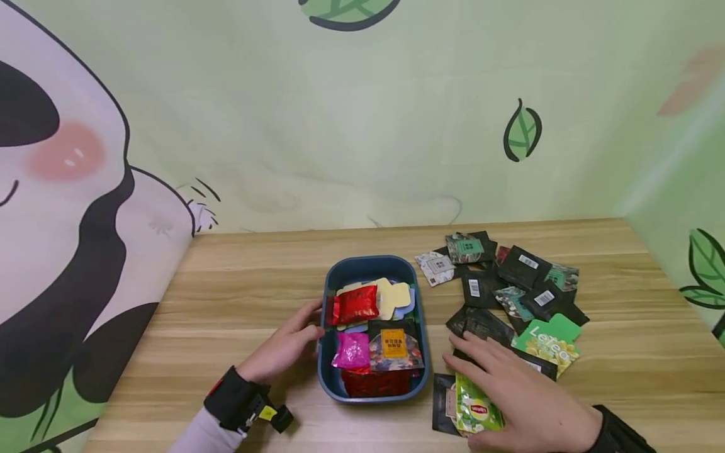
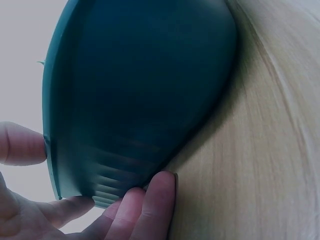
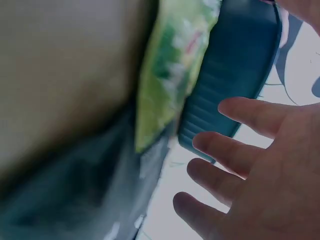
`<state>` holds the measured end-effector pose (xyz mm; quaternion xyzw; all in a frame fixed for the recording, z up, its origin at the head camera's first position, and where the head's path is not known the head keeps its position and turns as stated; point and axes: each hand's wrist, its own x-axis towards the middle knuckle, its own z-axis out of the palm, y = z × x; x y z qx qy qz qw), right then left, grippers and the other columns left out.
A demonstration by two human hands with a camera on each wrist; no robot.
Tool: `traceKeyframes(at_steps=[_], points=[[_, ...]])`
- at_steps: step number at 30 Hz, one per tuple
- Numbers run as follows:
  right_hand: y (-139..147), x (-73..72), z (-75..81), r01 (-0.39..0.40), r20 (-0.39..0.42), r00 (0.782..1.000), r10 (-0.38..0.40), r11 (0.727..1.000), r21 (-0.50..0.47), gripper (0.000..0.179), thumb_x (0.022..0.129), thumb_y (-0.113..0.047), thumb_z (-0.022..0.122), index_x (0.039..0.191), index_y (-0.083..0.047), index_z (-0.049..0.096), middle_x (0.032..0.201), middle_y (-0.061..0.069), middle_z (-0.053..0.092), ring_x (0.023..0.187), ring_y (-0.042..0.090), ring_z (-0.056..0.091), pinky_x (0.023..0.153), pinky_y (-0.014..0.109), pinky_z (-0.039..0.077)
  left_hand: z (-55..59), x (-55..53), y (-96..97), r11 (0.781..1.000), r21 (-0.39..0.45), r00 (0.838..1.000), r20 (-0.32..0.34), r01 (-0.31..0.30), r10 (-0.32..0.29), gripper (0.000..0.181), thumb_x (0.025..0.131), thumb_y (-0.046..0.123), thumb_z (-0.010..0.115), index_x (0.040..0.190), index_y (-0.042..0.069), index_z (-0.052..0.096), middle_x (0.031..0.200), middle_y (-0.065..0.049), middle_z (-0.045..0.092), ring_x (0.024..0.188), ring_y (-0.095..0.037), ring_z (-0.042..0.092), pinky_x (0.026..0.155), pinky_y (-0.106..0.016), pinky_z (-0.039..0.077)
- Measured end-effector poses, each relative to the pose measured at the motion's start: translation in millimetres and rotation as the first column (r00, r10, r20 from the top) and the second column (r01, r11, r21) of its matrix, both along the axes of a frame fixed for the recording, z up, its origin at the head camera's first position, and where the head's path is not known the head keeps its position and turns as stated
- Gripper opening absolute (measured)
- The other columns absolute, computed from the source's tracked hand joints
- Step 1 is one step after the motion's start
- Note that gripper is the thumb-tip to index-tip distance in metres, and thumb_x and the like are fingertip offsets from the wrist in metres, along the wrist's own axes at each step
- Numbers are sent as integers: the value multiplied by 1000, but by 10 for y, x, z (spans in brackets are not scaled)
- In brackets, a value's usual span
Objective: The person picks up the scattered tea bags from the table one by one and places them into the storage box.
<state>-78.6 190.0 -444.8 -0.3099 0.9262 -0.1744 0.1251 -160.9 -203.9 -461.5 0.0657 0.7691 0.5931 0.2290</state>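
Observation:
A dark blue bin (image 1: 370, 400) stands on the wooden table, holding a red packet (image 1: 358, 304), a pink packet (image 1: 352, 350), a black sachet with an orange label (image 1: 394, 343) and cream card shapes (image 1: 399, 299). Along its left wall rests my left hand (image 1: 283, 353); in the left wrist view the thumb meets the rim and loosely extended fingers (image 2: 159, 200) lie against the side. With fingers spread, my right hand (image 1: 523, 402) is over a yellow-green Lipton tea sachet (image 1: 474, 408). The right wrist view shows nothing held in its palm.
To the right of the bin lies a loose heap of black sachets (image 1: 523, 267), with a green-and-yellow sachet (image 1: 549, 346) at its near side. A dark sachet (image 1: 443, 402) sits partly under the Lipton one. Behind the table hangs a green printed backdrop (image 1: 351, 138).

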Motion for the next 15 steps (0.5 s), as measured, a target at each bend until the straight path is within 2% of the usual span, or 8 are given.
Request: traceKeyframes(at_steps=[4, 10, 15], points=[[32, 48, -85, -3, 41, 999, 3, 1000, 5, 95, 75, -78, 57, 154, -27, 42, 162, -3, 31, 143, 26, 33, 106, 55, 38, 4, 0, -2, 1000, 2, 1000, 3, 2, -2, 62, 98, 18, 46, 158, 16, 29, 153, -16, 38, 128, -36, 47, 93, -48, 51], [60, 86, -165, -50, -16, 999, 50, 999, 5, 81, 83, -72, 55, 149, -24, 50, 148, -6, 46, 126, 18, 49, 99, 47, 47, 12, 0, -7, 999, 15, 999, -13, 37, -37, 63, 99, 19, 45, 159, 13, 26, 154, -20, 35, 129, -38, 46, 94, -49, 50], [62, 58, -159, -43, -4, 999, 43, 999, 3, 74, 82, -70, 58, 143, -27, 56, 136, -13, 50, 113, 9, 50, 95, 38, 50, 6, -4, -7, 1000, 13, 1000, -9, 28, -28, 62, 99, 19, 45, 158, 14, 27, 154, -19, 36, 128, -37, 46, 94, -48, 50]])
